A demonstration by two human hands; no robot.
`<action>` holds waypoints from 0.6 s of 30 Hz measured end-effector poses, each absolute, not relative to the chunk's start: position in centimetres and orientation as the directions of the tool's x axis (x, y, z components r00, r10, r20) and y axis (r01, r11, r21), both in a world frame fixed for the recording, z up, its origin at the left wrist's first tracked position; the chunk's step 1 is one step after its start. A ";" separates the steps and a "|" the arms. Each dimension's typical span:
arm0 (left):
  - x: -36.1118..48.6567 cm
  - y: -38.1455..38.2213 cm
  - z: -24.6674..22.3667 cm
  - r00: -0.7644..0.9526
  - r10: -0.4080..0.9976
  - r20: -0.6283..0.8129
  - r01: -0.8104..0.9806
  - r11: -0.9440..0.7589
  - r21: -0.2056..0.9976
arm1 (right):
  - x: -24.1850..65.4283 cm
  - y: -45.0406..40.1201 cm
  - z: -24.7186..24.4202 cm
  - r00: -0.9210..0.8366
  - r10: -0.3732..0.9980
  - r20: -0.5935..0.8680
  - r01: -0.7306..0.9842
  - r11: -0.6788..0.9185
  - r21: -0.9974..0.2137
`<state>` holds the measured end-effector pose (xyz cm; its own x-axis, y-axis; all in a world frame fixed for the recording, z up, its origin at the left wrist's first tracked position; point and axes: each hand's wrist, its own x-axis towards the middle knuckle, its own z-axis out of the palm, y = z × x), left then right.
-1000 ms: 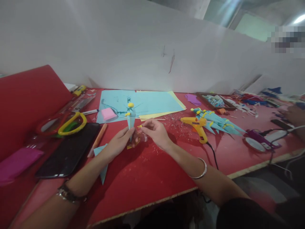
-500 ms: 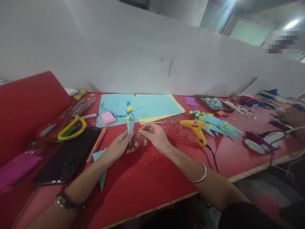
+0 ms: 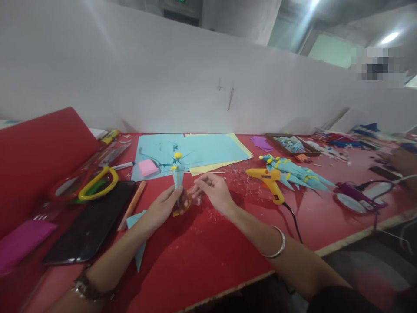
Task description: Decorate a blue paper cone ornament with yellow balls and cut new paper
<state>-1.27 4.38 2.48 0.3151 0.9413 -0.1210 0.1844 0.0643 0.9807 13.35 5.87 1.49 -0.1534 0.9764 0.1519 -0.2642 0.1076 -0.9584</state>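
Note:
My left hand [image 3: 164, 203] is closed round the lower part of a light-blue paper cone [image 3: 178, 177], which stands upright and has a yellow ball and a yellow strip near its top. Just right of it is my right hand [image 3: 213, 191], its thumb and fingertips pinched together; whatever lies between them is too small or hidden to make out. Some clear, shiny material and a bit of yellow show beneath the fingers of my left hand. A flat light-blue paper piece [image 3: 140, 252] lies partly under my left forearm.
A yellow glue gun [image 3: 269, 179] with a black cord lies on the right, before a pile of finished-looking blue paper cones [image 3: 302, 176]. Blue sheets [image 3: 211, 150] lie at the back. Left are a dark phone [image 3: 94, 226], yellow-handled scissors [image 3: 97, 187] and a pink pad [image 3: 148, 168].
The tiny yellow piece seen at my right fingertips before no longer shows. My right fingers have curled in slightly nearer the cone; the whole view has shifted a little. My left hand keeps its hold.

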 end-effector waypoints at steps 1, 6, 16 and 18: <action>-1.3 4.4 2.4 0.316 0.941 -0.121 0.176 0.067 0.982 | 13.4 5.9 1.5 -0.153 0.976 0.154 -0.265 0.110 -0.958; -1.5 4.3 1.9 0.249 0.963 -0.099 0.160 0.060 0.985 | 13.3 6.1 1.5 -0.112 0.982 0.153 -0.275 0.117 -0.954; -1.5 4.1 2.4 0.363 0.929 -0.067 0.287 -0.044 0.957 | 13.3 6.2 1.4 -0.058 0.977 0.205 -0.211 0.189 -0.959; -1.5 4.1 2.4 0.344 0.937 -0.061 0.347 -0.066 0.935 | 13.4 6.2 1.3 -0.055 0.973 0.225 -0.166 0.214 -0.963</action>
